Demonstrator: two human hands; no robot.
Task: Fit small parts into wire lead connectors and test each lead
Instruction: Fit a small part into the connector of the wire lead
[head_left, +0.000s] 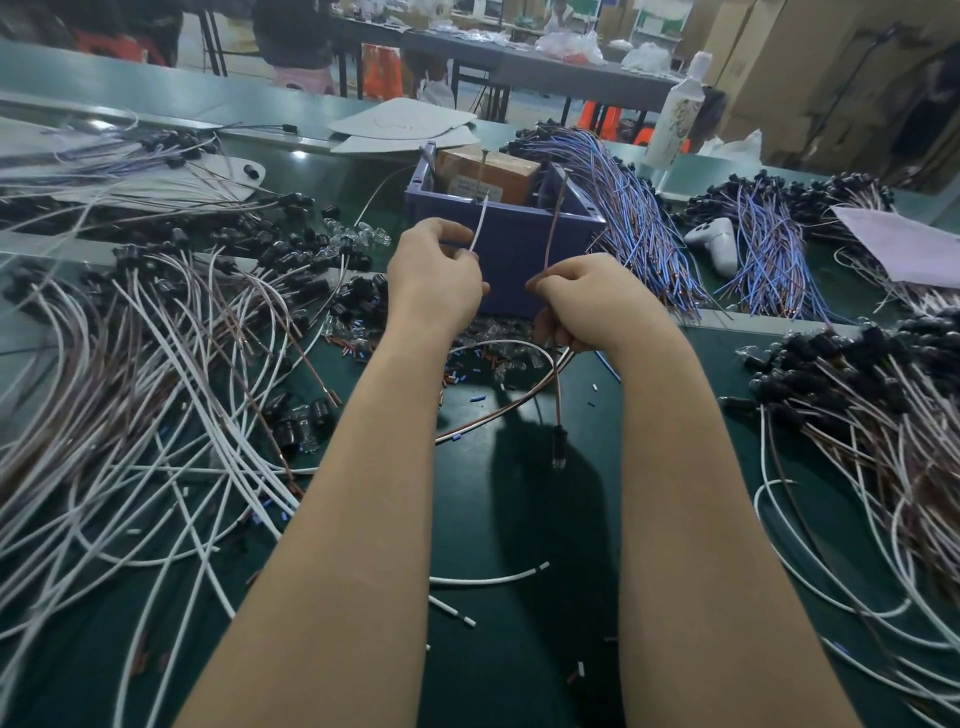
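Observation:
My left hand (434, 275) pinches the end of a white wire (480, 223) that points up toward the blue box (511, 244). My right hand (587, 299) grips a brown wire (554, 228) whose upper end also reaches the box. Both wires loop down below my hands. From the right hand a lead hangs with a black connector and clear bulb (559, 447) at its lower end, above the green table (524, 519). Small clear and black parts (358, 236) lie left of the box.
Heaps of white and brown leads (145, 395) cover the left; more leads with black connectors (872, 395) lie right. Blue-purple wire bundles (634, 208) fan out behind the box. A white controller-shaped object (717, 241), a white bottle (678, 114) and paper sheets (400, 122) stand farther back.

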